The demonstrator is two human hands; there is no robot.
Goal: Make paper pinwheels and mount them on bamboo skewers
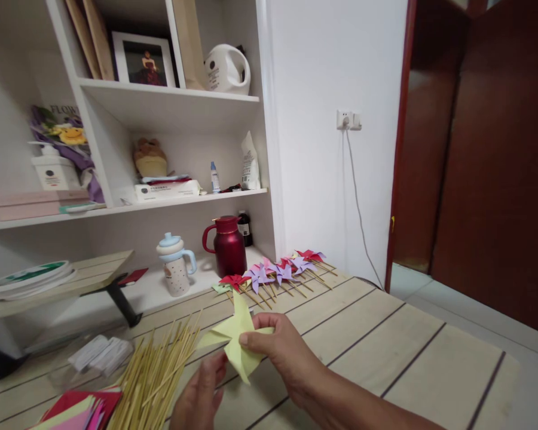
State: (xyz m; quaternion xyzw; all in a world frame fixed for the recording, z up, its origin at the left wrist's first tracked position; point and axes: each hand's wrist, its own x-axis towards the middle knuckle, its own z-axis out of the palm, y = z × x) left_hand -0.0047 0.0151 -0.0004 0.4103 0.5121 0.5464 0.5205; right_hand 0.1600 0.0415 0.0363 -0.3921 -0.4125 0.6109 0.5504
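Note:
A pale yellow paper pinwheel [234, 327] is held up above the table. My right hand [275, 341] pinches it, the thumb on its front near the middle and the fingers behind a blade. Below and to the left, my left hand [201, 388] has its fingers curled in, the tips at the pinwheel's lower left edge. What those fingers hold, if anything, is hidden. Left of my left hand lies a loose pile of thin wooden sticks [150, 379]. Finished pinwheels on sticks [280, 272], in red, purple and pink, lie in a row at the table's back edge.
Coloured paper sheets [83, 409] lie at the lower left, near a clear box with small white packs [101, 355]. Behind the table [385, 340] stand a light blue and white cup [174, 269] and a red jug [228, 248]. White shelves [174, 104] rise behind.

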